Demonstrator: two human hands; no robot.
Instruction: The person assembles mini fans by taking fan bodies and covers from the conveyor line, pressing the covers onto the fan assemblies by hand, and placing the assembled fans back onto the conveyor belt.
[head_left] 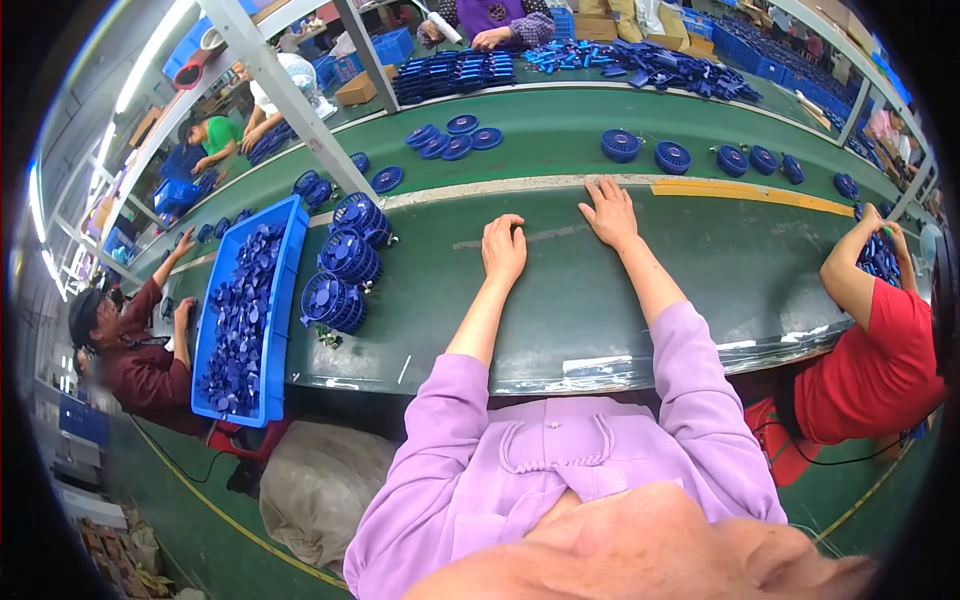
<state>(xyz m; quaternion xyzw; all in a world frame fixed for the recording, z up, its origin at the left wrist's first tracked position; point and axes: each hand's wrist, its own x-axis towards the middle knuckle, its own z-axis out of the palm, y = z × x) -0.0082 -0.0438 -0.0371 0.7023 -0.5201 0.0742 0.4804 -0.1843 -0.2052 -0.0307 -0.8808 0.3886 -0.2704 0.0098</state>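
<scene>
My left hand (503, 247) rests on the dark green worktable (560, 310), palm down, its fingers loosely bent and nothing visible in it. Farther forward and to the right, my right hand (611, 213) lies with fingers stretched out against the pale strip (480, 187) along the table's far edge. It holds nothing. To the left of my hands stand stacked round blue fan housings (348, 256), some with small green parts at their sides. Beyond the strip, more blue round fan housings (621, 146) lie on the green conveyor belt (550, 120).
A blue bin (283, 310) of small blue disc-shaped pieces sits at the table's left. Co-workers sit on both sides, one in a red shirt (880, 350). A yellow strip (750, 194) runs along the edge at right. A grey metal post (310, 120) rises at left.
</scene>
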